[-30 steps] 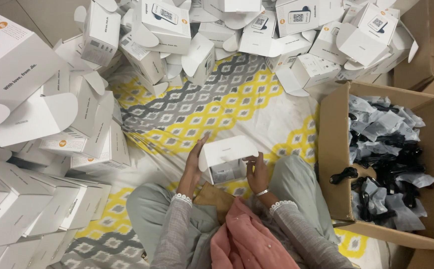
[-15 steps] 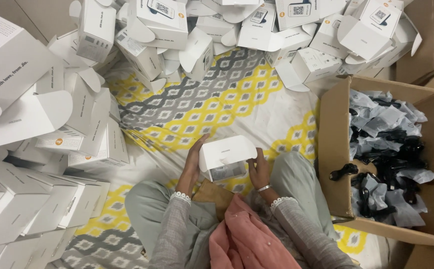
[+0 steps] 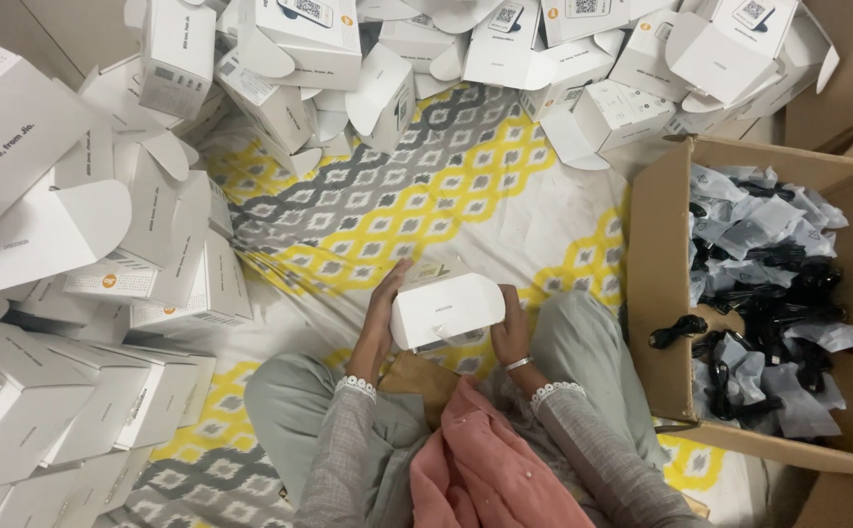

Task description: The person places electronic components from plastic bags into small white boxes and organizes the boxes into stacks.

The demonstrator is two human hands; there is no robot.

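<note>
Hands met over your lap: your left hand (image 3: 384, 311) and right hand (image 3: 511, 328) had their fingers closed on either end of a small white carton (image 3: 446, 310), above the patterned sheet (image 3: 397, 196). Open white cartons (image 3: 167, 254) lay piled around; a cardboard box (image 3: 656, 293) of bagged black cables (image 3: 764, 293) stood to your right.

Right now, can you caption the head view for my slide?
Seated person's left hand and right hand hold a white box between piled white cartons and a cardboard box.
</note>
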